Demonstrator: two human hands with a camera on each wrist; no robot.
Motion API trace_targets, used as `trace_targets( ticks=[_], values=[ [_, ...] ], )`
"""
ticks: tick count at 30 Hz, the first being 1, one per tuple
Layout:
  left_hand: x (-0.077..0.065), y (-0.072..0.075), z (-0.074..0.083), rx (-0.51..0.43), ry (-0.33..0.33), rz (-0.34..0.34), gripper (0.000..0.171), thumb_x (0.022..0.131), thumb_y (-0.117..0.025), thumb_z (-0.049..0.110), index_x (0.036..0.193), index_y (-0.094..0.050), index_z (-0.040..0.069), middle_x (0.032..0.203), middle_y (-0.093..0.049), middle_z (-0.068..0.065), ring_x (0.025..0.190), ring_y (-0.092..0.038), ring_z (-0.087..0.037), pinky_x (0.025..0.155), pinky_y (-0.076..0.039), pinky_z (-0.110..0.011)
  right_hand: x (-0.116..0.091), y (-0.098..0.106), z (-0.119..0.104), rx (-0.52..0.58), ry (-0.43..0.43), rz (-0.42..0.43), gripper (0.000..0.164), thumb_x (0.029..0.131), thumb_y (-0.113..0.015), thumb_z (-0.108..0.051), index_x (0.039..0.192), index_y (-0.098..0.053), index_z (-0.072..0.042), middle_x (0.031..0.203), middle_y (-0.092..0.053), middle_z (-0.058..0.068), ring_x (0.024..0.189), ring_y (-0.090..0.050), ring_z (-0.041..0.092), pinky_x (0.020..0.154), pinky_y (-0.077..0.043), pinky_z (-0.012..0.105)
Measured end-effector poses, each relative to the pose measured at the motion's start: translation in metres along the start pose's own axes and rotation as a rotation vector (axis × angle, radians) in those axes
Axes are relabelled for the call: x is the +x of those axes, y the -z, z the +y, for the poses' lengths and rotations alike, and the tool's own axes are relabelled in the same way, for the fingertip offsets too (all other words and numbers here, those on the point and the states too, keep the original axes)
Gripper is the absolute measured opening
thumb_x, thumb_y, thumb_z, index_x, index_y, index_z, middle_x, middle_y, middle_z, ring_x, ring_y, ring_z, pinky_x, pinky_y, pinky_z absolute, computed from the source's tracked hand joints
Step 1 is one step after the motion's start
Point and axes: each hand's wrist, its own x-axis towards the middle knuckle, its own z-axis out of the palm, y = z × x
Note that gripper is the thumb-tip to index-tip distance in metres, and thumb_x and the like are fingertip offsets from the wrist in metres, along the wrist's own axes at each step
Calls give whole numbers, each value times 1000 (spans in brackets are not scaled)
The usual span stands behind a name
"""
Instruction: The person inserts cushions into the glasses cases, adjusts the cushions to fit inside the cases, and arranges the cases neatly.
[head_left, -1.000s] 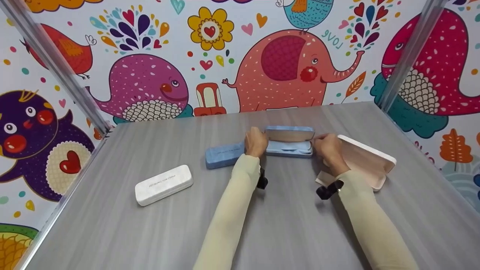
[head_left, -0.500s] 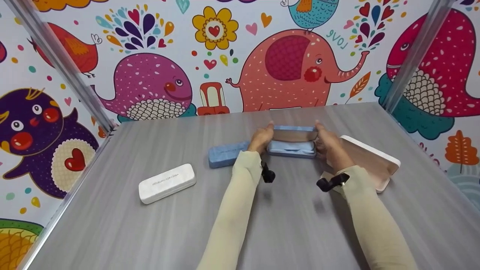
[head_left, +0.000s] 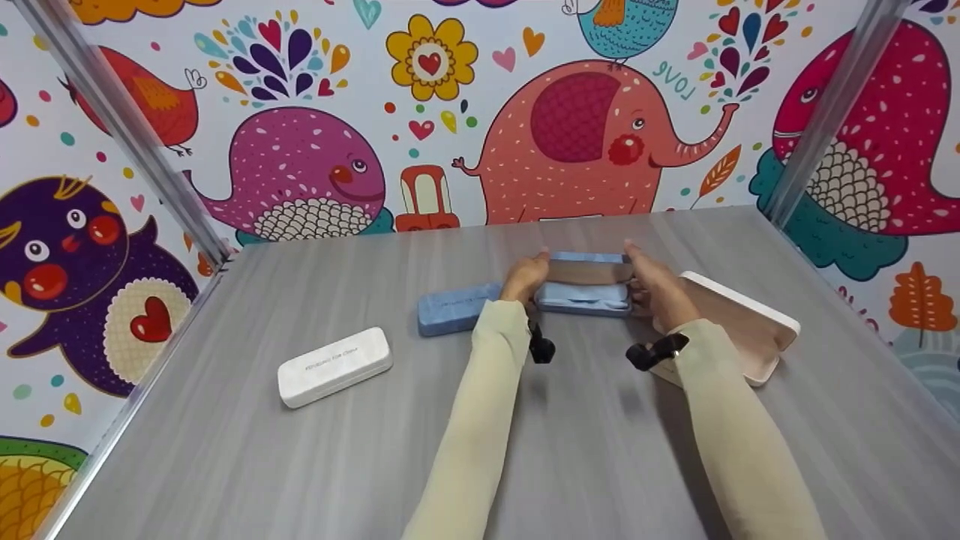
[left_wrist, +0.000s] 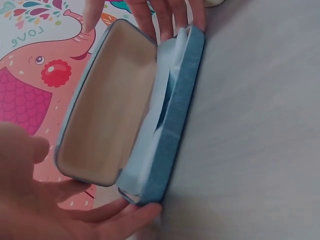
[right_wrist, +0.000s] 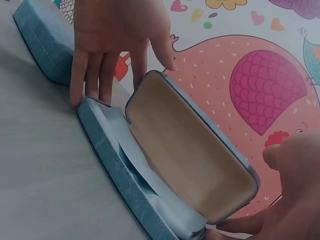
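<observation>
A blue glasses case (head_left: 583,307) lies with its lid up, its beige lining (left_wrist: 107,100) in sight. Inside is a folded light blue cloth (right_wrist: 135,155); anything under it is hidden. My left hand (head_left: 526,277) is at the case's left end, its nearly straight fingers touching the base and the lid's corner. At the other end, my right hand (head_left: 660,291) touches the case with its extended fingers. Both thumbs point up beside the lid, apart from it in the wrist views.
Left of my left hand lies a closed blue glasses case (head_left: 454,309). A closed white case (head_left: 335,367) sits farther left. On the right, an opened white case (head_left: 739,326) stands partly behind my right arm. A printed wall panel (head_left: 300,172) borders the grey table (head_left: 375,465).
My hands have gone from curled beside the open blue case to extended fingers along its ends, thumbs raised by the lid. Over the last half second they have shifted only slightly.
</observation>
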Motion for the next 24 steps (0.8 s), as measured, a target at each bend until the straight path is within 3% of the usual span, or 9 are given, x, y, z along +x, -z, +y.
trace_targets(
  ticks=[4,5,7,10,12,20,21,22,24],
  values=[
    [86,-43,-47,146,-64,119,67,105,-27,51,119,-72,3,127,-69,-13,114,-66,-28,96,-53,-39,4,-2,-3,-21,-24,15,92,91,-34,-79,152,-25,-11,130,-34,9,128,-34,28,110,-28,56],
    [114,-54,-62,153,-73,133,66,105,-27,51,116,-73,5,125,-71,-12,112,-67,-28,94,-53,-39,5,-2,-4,-30,-26,13,92,91,-33,-79,152,-24,-10,131,-34,9,128,-34,29,110,-29,54],
    [145,-67,-75,153,-43,107,68,105,-24,55,122,-71,9,132,-68,-10,120,-64,-28,101,-51,-42,6,-2,-6,-42,-22,8,93,93,-33,-77,156,-20,-10,141,-34,14,133,-34,32,113,-31,52],
    [176,-78,-90,143,-24,81,76,101,-20,67,131,-67,16,140,-63,-7,128,-59,-28,106,-47,-43,7,-2,-7,-60,-10,-22,94,95,-32,-73,162,-6,-11,163,-17,20,148,-23,37,122,-24,52],
    [193,-83,-99,143,-18,54,83,96,-18,77,134,-66,20,143,-61,-4,131,-56,-26,109,-45,-43,7,-2,-9,-63,-4,-41,93,97,-32,-70,162,-1,-12,168,-7,19,152,-17,39,124,-20,54],
    [253,-101,-129,227,-89,70,92,90,-21,84,123,-72,15,134,-66,-6,122,-63,-25,105,-49,-42,4,0,-13,-69,37,-100,88,100,-32,-64,159,-11,-2,163,-19,26,146,-30,42,120,-31,56],
    [258,-103,-131,225,-89,67,90,91,-24,84,119,-73,14,131,-68,-6,118,-64,-25,102,-50,-42,3,1,-12,-66,39,-105,90,100,-33,-66,159,-11,-2,163,-19,25,146,-30,43,120,-31,56],
    [239,-95,-121,203,-83,63,87,91,-27,83,115,-74,13,128,-69,-6,112,-65,-24,98,-52,-41,4,2,-11,-61,40,-111,90,99,-35,-66,160,-11,-3,162,-20,25,146,-30,43,120,-30,55],
    [158,-61,-79,128,-47,38,76,97,-35,72,118,-72,9,129,-67,-9,111,-64,-24,97,-53,-40,6,4,-10,-64,36,-131,93,98,-34,-68,160,-11,-2,162,-20,25,144,-33,40,119,-33,53]
  ],
)
